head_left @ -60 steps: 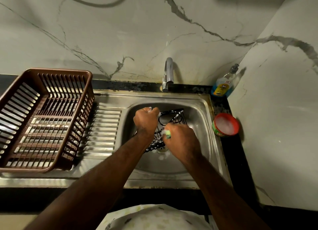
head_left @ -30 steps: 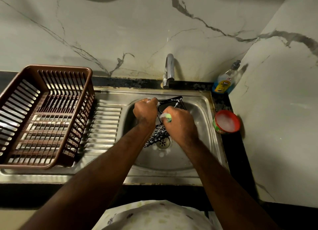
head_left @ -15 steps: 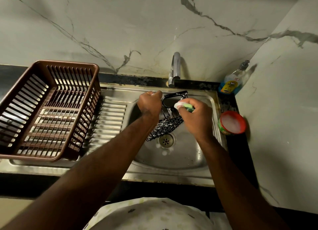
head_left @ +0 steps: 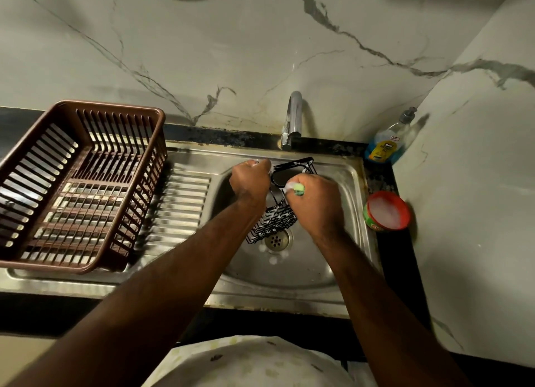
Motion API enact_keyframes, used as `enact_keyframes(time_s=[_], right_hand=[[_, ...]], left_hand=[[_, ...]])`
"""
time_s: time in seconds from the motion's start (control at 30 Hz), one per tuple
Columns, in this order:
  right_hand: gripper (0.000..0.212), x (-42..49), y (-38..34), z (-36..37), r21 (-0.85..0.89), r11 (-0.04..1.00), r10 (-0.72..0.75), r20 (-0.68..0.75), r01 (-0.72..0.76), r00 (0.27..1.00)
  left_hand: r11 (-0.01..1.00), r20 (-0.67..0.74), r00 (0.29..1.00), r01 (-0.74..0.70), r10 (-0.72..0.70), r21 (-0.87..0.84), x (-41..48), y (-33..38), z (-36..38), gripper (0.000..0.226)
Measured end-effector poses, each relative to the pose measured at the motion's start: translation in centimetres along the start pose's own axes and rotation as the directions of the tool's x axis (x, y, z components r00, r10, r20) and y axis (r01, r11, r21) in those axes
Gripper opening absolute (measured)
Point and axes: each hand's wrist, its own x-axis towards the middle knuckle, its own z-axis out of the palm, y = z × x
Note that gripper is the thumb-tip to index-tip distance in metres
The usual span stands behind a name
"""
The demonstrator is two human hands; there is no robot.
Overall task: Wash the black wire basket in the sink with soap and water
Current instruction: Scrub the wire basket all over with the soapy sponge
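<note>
Black wire basket [head_left: 275, 221] is sitting inside the sink [head_left: 289, 273], tilted. Its lower end is resting just beside the drain [head_left: 276, 240] and its upper end is leaning up toward the back wall of the basin, below the tap [head_left: 293, 117]. White suds are clinging to the wires.

Left hand [head_left: 251, 181] is gripping the basket's upper left edge, fingers curled over the rim with foam on the knuckles. Right hand [head_left: 317, 204] is closed around a green scrub pad [head_left: 298, 189] and is pressing it against the upper part of the basket; only the pad's tip is showing past the thumb side. Both forearms are reaching in from the bottom of the view.

No water is visibly running from the tap. A few foam spots are lying on the basin floor near the drain.

Brown plastic dish rack [head_left: 115, 105] is sitting on the ribbed drainboard [head_left: 179, 201] left of the basin, well apart from the hands. A dish soap bottle [head_left: 386, 146] with a pump top, blue liquid and yellow label is standing in the back right corner on the black table [head_left: 396, 256]. A red-rimmed tub [head_left: 386, 211] holding white soap is sitting on the table just right of the sink, in front of the bottle. Grey-veined marble wall [head_left: 202, 53] is running behind and to the right. A light patterned garment [head_left: 246, 363] is showing at the bottom edge.
</note>
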Motion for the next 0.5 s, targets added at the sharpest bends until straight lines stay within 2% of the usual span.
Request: enact_keyframes(time_s=[0.1,0.2,0.37,0.5], right_hand=[[0.015,-0.6,0.2,0.1,0.000,1.000,0.010,0.030,-0.010,1.000],[0.018,-1.1,0.5,0.0,0.004,0.999,0.035,0.069,-0.035,0.997],[0.018,-0.8,-0.1,0.0,0.006,1.000,0.029,0.027,-0.029,0.999],[0.019,-1.6,0.2,0.0,-0.024,0.999,0.046,0.087,-0.044,0.995]], left_hand=[[1.000,-0.021,1.000,0.011,-0.011,-0.003,0.2,-0.1,-0.1,0.019],[1.000,0.004,1.000,0.018,-0.018,-0.007,0.2,-0.3,-0.3,0.012],[1.000,0.013,1.000,0.010,-0.010,-0.001,0.0,-0.7,-0.2,0.029],[0.998,0.008,0.999,0.048,-0.048,-0.045,0.2,-0.8,-0.4,0.029]])
